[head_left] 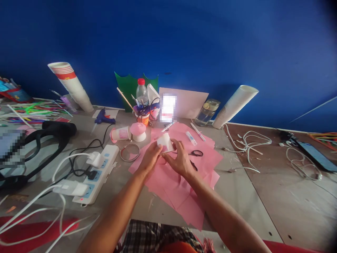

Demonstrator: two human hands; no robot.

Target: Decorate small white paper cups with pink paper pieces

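Between my left hand [150, 157] and my right hand [180, 160] is a small white paper piece [164, 140], perhaps part of a paper cup; its exact shape is hard to make out. The fingers of both hands close on its lower edge. Beneath them, pink paper sheets [181, 202] lie overlapping on the table. Scissors with black handles [197, 153] rest beside my right hand, their blades partly hidden. Left of my hands stand a white cup with a pink top [138, 131] and a roll of tape [130, 153]. A pink-trimmed paper cup [120, 134] lies sideways.
A power strip [98, 175] with plugs and cords occupies the left. Stacked paper cups [234, 107] lean at the back right, near a glass jar [207, 111]. Behind the pink paper stand a bright phone screen [168, 107] and a red-capped bottle [141, 92]. A blue glue gun [103, 117] lies left.
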